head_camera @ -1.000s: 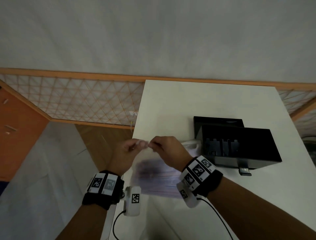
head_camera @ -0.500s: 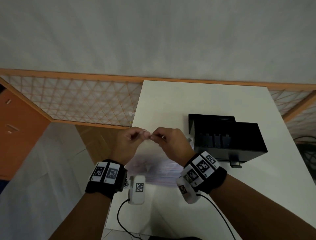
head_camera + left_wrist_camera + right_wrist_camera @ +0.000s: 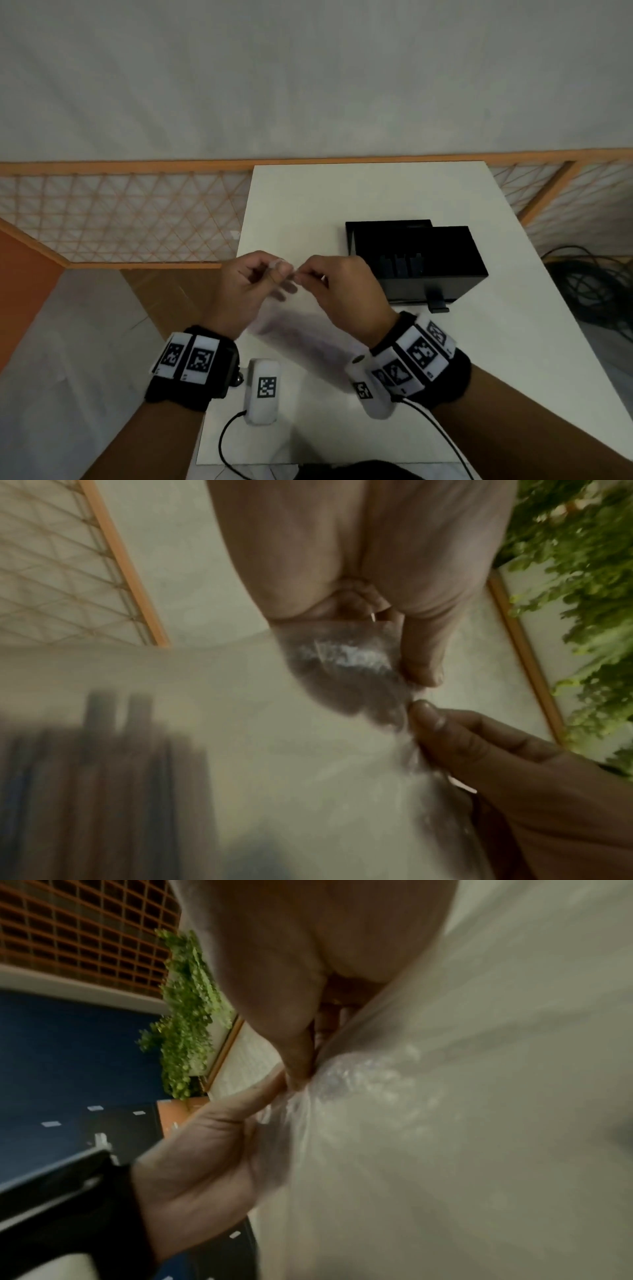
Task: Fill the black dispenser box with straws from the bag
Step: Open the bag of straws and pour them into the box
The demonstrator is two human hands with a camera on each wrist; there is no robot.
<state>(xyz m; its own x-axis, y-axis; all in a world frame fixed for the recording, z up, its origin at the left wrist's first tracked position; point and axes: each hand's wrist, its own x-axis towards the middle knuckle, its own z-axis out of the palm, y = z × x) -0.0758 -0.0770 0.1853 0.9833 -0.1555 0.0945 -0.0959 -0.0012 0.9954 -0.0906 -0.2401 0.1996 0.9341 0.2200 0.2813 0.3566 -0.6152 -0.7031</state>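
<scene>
Above the table's left part I hold a clear plastic bag (image 3: pixel 301 334) up by its top edge. My left hand (image 3: pixel 270 272) pinches that edge from the left and my right hand (image 3: pixel 308 275) pinches it from the right, fingertips almost touching. The bag hangs blurred below them, with dark straws (image 3: pixel 103 764) faintly seen through the plastic. In the right wrist view the bag (image 3: pixel 428 1123) fills the frame beside my pinching fingers (image 3: pixel 298 1066). The black dispenser box (image 3: pixel 416 262) stands open on the white table (image 3: pixel 376 192), just right of my right hand.
The table's left edge runs under my left hand, with floor beyond it. A wooden lattice screen (image 3: pixel 120 216) stands behind. Black cables (image 3: pixel 589 287) lie on the floor at the right. Wrist-camera cords (image 3: pixel 226 442) hang near the table's front edge.
Both hands have lifted the bag's top edge a little higher and drawn closer together, pinching it. The head view has shifted, so the box sits more to the centre.
</scene>
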